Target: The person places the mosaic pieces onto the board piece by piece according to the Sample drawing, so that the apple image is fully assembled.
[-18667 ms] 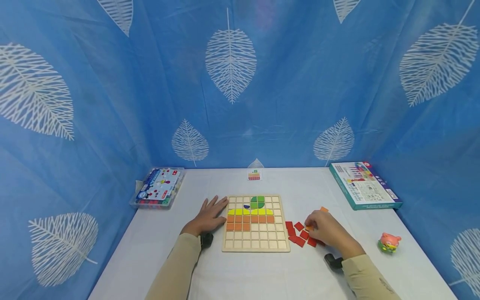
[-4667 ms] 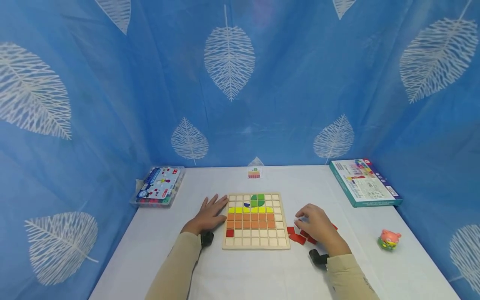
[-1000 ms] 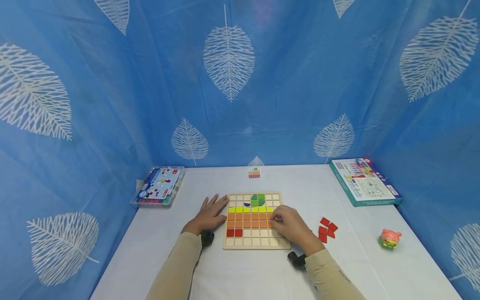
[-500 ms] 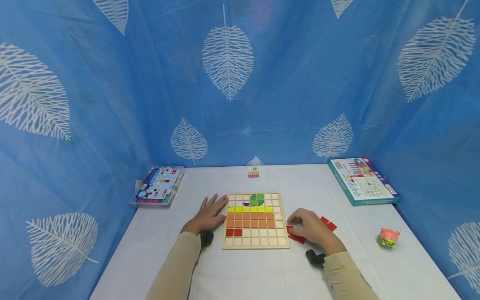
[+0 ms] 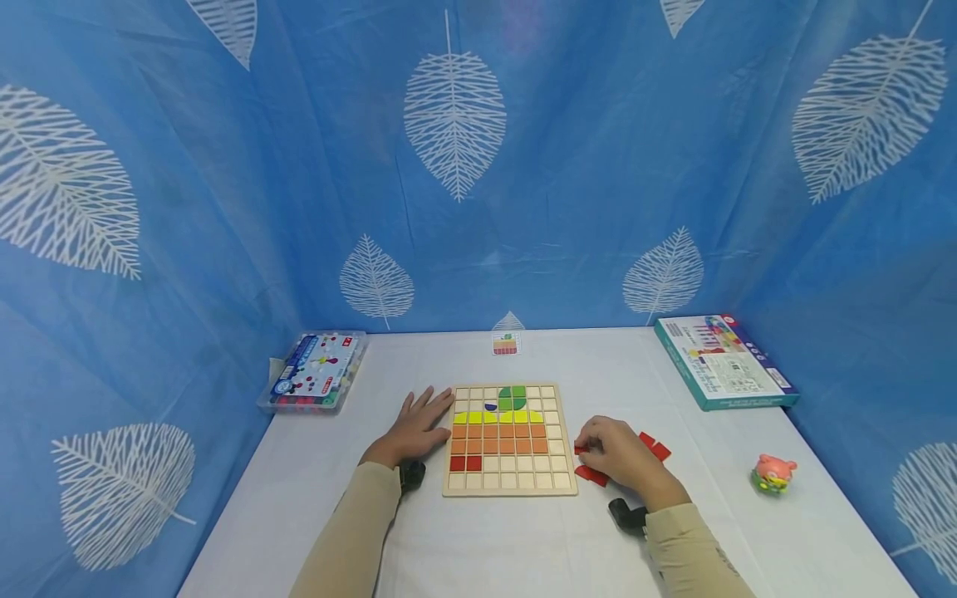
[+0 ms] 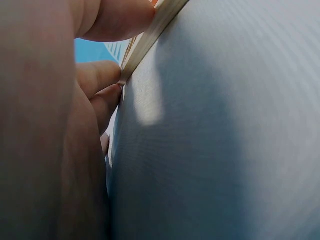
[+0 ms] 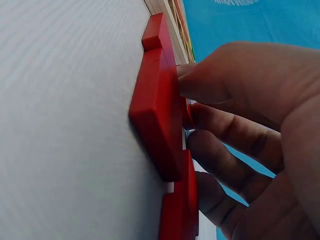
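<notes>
In the head view a wooden grid board [image 5: 523,480] lies on the white table, holding green, purple, yellow and orange pieces, with two red tiles [image 5: 466,463] at lower left. My left hand [image 5: 409,433] lies spread at the board's left edge; the left wrist view has its fingertips against the wooden rim [image 6: 159,25]. Just right of the board, my right hand [image 5: 619,453] pinches a red square tile [image 7: 187,114] between thumb and fingers. Other red tiles [image 7: 159,107] lie under and beside that hand, partly hidden by it.
A small card [image 5: 506,343] with a coloured pattern lies behind the board. A clear plastic case [image 5: 317,374] is at back left, a flat green-edged box [image 5: 725,363] at back right. A pink toy figure [image 5: 774,474] stands at right. Loose red tiles [image 5: 655,446] lie past the right hand.
Over the longer span, orange tiles filled out their second row and two red ones went in below. In the last second my right hand moved right, off the board, and took hold of a red tile.
</notes>
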`<state>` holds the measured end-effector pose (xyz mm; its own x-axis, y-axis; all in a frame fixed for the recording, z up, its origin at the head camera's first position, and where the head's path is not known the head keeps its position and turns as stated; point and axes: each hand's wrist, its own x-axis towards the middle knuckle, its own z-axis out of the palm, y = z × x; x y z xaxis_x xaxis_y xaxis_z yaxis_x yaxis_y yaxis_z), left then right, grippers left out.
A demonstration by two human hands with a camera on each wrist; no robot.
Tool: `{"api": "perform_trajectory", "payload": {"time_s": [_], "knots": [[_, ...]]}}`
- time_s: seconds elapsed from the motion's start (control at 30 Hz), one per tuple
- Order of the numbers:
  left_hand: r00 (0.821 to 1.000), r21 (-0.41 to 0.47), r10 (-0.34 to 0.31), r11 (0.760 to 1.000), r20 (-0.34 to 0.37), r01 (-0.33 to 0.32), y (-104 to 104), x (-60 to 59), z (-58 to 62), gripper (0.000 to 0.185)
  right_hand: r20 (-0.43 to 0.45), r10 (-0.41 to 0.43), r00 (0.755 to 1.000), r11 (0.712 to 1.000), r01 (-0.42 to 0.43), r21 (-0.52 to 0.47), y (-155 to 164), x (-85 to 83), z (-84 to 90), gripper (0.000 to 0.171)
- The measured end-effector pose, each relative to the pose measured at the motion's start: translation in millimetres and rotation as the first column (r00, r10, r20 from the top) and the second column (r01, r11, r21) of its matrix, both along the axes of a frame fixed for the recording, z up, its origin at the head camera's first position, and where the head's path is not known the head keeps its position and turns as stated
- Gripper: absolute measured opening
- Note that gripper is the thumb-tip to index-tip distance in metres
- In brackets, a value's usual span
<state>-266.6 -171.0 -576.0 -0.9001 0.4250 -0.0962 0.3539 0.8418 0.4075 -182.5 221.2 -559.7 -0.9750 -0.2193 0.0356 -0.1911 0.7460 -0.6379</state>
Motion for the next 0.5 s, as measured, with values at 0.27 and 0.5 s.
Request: {"api": "perform_trajectory", "payload": {"time_s": [0.27, 0.5], "knots": [[1.0, 0.009, 0.0, 1.0, 0.005, 0.0, -0.4, 2.5, 2.2, 0.075, -0.003, -0.013, 1.0, 1.0, 0.013, 0.019, -0.6, 0.1, 0.3, 0.018], [1.0, 0.014, -0.002, 1.0, 0.004, 0.002, -0.7, 2.7, 4.5, 0.074, -0.072, -0.01, 0.997, 1.0, 0.011, 0.013, -1.7, -0.5, 2.9, 0.015]]}}
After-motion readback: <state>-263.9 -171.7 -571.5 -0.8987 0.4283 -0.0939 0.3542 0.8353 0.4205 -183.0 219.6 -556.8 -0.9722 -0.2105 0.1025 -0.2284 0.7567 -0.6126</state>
